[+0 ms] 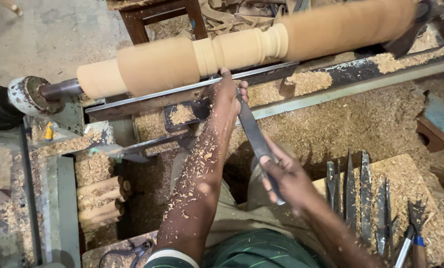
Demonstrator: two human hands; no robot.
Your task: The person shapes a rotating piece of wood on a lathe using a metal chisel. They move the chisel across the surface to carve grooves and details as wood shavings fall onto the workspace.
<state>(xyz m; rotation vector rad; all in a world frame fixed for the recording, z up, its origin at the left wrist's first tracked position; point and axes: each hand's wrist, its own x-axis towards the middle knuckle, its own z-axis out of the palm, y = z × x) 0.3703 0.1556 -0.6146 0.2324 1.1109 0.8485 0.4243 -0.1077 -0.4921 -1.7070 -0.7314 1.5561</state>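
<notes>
Wood lathe running, long wooden spindle [222, 52] across the top of the frame, blurred from spin. Middle section already turned: a couple of beads and coves, paler wood, just above the left hand. The thick cylinder sections left and right of that look plain, no detail cut that I can see. So judging from this, shaping is partly done, with the centre profile in and the outer lengths still blank. Far right end too blurred to tell.

Left hand [227, 94] sits at centre frame on the tool rest [182, 92], fingers curled over the blade end of the chisel [254, 134], pinning it down against the rest. Tip is right at the spindle, just under the beaded part; can't see the actual contact point, as the hand covers it. Right hand [281, 176], lower centre, closed around the chisel's back end, thumb along the top. Both grips firm, nothing loose.

Left forearm is covered in wood chips. Sawdust [361, 119] is heaped all over the lathe bed [331, 84] and beneath it.

Lower right: row of spare chisels and gouges [361, 196] lying side by side on a chip-covered bench [405, 173], well apart from the hands, untouched. Lower left: a few turned wooden pieces [100, 201] stacked, half buried in shavings, apparently finished, but detail too small to confirm. Headstock spur [31, 94] at far left holds the spindle end.
</notes>
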